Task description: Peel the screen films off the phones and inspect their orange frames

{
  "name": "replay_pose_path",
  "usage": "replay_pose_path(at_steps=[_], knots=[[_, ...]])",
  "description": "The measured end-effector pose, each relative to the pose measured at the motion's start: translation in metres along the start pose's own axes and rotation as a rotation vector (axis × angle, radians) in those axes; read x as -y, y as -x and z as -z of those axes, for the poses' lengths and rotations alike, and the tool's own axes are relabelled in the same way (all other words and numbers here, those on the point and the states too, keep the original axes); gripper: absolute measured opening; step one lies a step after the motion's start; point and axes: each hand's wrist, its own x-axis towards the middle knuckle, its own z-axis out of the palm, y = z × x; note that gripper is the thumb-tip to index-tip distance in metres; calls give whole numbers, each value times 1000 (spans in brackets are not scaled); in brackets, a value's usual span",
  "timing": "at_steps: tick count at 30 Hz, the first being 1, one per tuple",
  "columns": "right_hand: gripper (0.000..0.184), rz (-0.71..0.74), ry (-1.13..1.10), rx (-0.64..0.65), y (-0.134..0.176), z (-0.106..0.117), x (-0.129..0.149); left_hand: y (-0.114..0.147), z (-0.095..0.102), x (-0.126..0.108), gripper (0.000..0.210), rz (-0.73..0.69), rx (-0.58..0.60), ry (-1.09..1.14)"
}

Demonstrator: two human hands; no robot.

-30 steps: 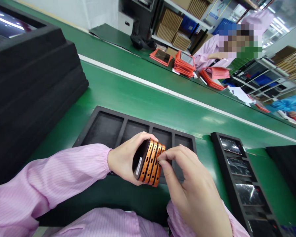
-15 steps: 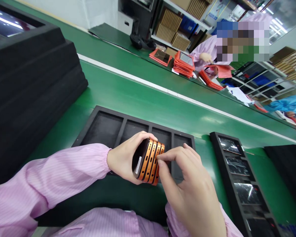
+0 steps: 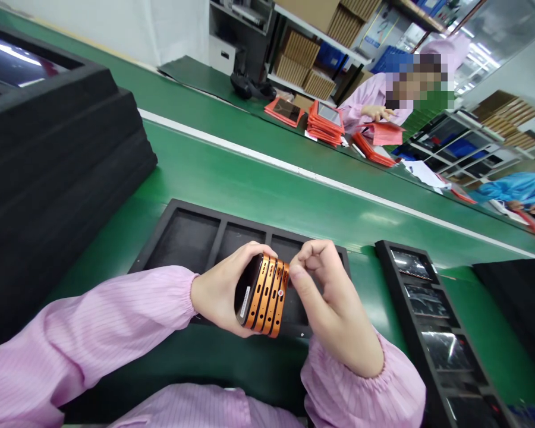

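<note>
My left hand (image 3: pixel 223 292) is wrapped round a stack of several phones (image 3: pixel 264 297) with orange frames, held on edge so that their ports and speaker holes face me. The nearest screen is dark and carries a white label (image 3: pixel 245 305) with print. A small round sticker (image 3: pixel 280 293) with a red mark sits over the port of the rightmost phone. Just right of the stack, my right hand (image 3: pixel 327 297) has curled fingers, thumb and forefinger pinched together by its upper edge. Whatever may be between those fingertips is hidden. Both hands are above a black foam tray (image 3: pixel 217 241) with compartments.
A tall pile of black foam trays (image 3: pixel 62 172) stands at left. On the right, a narrow foam tray (image 3: pixel 386 258) holds several dark-screened phones. Across the white line on the green bench (image 3: pixel 249 172), a co-worker in pink handles red pouches (image 3: pixel 324 122); someone in blue is farther right.
My right hand has drawn back from the ports and up toward the stack's upper edge. A small round sticker now shows on the rightmost phone. The left hand still holds the stack.
</note>
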Motion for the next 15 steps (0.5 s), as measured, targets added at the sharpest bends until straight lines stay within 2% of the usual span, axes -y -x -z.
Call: replay_pose_path(at_steps=[3,5,8,11,13,15], knots=[[19,0,-11,133,1,6,1,1,0,1,91,14,1,15],[23,-9,-6,158,0,6,0,1,0,1,91,12,3,19],[16,-27,15,95,-3,3,-4,1,0,1,92,2,-3,-9],[14,-72,46,-43,-2,-2,-6,0,0,-1,92,-3,-15,-42],[26,-117,41,-105,3,-4,-3,0,-1,-3,92,-19,-4,-58],[58,-170,41,-72,10,-7,3,0,-1,-4,93,-40,31,-89]])
